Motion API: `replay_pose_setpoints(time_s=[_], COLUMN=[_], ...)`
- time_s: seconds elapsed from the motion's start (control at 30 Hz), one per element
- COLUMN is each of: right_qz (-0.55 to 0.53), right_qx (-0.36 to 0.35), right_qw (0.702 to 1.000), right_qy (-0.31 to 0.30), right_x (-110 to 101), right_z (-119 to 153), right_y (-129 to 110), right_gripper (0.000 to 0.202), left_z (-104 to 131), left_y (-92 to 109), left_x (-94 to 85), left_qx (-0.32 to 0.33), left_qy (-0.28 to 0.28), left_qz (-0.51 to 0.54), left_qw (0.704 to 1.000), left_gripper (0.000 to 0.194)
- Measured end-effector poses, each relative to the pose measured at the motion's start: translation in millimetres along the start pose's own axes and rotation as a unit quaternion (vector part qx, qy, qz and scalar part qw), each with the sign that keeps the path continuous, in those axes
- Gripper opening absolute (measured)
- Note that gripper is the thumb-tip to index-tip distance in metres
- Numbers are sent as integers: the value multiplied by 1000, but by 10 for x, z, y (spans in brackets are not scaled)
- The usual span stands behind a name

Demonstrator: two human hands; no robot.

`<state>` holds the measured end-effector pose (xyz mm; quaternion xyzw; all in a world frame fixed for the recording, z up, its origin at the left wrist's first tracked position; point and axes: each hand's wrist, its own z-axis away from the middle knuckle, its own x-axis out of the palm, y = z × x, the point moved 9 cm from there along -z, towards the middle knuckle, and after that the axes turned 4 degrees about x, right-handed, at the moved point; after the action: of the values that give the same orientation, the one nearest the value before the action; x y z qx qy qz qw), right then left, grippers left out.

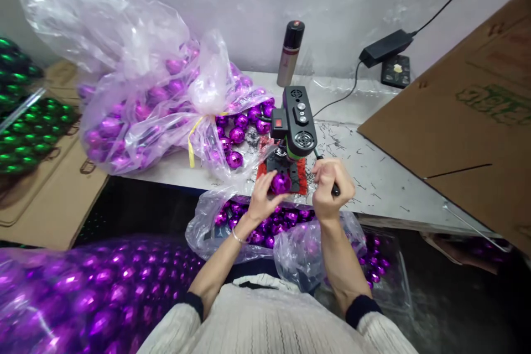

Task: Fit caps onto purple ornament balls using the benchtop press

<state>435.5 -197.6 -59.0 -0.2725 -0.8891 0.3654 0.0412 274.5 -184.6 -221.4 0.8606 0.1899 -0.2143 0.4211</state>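
Observation:
A shiny purple ball ornament is between the thumb and fingers of my left hand, at the front of a small black bench drill press. My right hand is wrapped round the press's black lever handle, on its right side. Under the press lies a red mat. The contact point between ball and press is hidden below the machine's head. An opened plastic bag of purple balls sits below my forearms at the table's edge.
Left on the white table is a big clear bag of purple balls, with loose balls at its mouth. A spray can stands behind the press. Cardboard rises at right; dark scraps litter the tabletop. A cable runs to a power adapter.

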Motion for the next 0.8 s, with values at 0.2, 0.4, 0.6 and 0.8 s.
replay_pose_setpoints(time_s=[0.2, 0.4, 0.6, 0.8], right_qz=[1, 4, 14, 14], right_qx=[-30, -39, -51, -51], right_qw=[999, 999, 999, 999], right_qy=[15, 8, 5, -7], right_x=[11, 23, 28, 41], right_z=[191, 192, 209, 212], right_y=[90, 93, 96, 102], right_gripper=[32, 32, 32, 30], left_z=[406, -411, -792, -900], left_y=[393, -233, -971, -824], left_x=[-300, -868, -776, -874], left_qx=[89, -23, -80, -49], left_qy=[-79, -4, -171, -92], left_qz=[-99, -248, -281, -157], left_qw=[988, 968, 941, 982], left_gripper=[77, 38, 40, 51])
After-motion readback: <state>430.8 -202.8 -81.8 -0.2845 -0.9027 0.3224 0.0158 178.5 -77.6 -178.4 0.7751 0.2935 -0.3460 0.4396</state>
